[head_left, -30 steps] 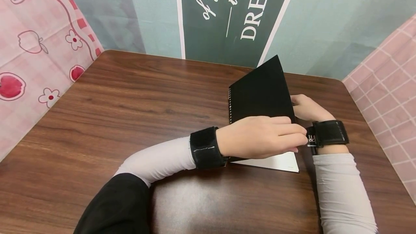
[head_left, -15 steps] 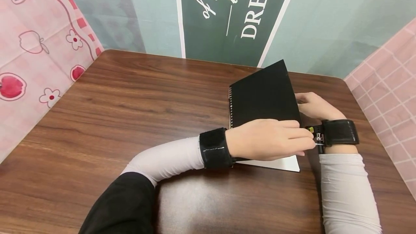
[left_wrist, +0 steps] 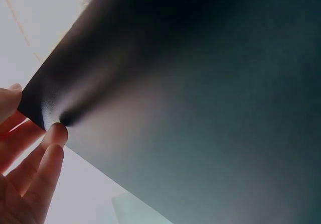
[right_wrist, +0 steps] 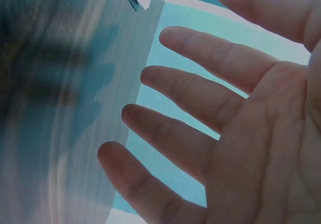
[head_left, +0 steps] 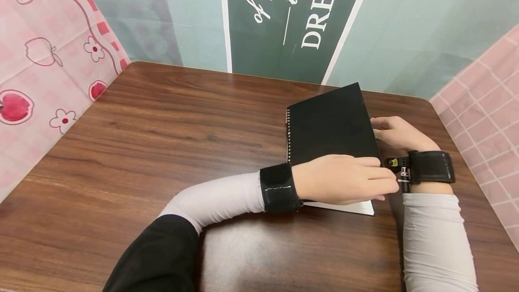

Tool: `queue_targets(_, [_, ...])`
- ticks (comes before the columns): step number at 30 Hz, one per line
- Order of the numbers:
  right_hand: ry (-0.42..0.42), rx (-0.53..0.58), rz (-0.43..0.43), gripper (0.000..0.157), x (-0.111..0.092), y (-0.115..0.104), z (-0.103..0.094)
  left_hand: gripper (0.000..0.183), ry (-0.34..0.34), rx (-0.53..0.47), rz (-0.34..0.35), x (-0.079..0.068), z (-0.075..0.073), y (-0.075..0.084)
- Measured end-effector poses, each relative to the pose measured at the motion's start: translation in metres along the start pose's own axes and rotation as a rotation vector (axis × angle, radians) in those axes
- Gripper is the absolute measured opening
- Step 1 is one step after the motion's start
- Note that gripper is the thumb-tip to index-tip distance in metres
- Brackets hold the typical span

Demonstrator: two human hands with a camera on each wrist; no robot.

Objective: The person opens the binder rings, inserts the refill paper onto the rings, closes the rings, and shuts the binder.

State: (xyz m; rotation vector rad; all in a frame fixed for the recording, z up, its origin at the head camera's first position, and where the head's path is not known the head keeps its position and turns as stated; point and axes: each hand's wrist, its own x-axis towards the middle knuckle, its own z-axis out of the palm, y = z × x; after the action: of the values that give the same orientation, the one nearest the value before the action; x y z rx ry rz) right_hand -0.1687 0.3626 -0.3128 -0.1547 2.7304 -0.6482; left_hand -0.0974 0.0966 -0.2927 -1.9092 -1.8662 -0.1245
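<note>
A black spiral-bound notebook lies on the right part of the table, its cover partly raised over a white page. My left hand reaches across from the left and pinches the cover near its free corner, where the black cover dents beside the fingertips in the left wrist view. Behind the cover's right edge is my right hand, partly hidden in the head view. In the right wrist view its fingers are spread and hold nothing, with a corner of the notebook showing beyond them.
The brown wooden table meets a green wall cloth with white lettering at the back. Pink patterned cloth hangs at the left, pink tile-print cloth at the right. Both wrists wear black straps.
The raised cover has tilted lower, toward the page. My left hand has shifted right and slightly down with it, and my right hand has moved a little right.
</note>
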Motion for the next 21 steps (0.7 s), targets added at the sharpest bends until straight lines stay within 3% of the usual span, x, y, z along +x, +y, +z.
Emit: queue_targets(21, [0.026,-0.016,0.04,0.065,-0.01,0.01,-0.008,0.029,-0.244,-0.021,0.001,0.017,0.021,0.01])
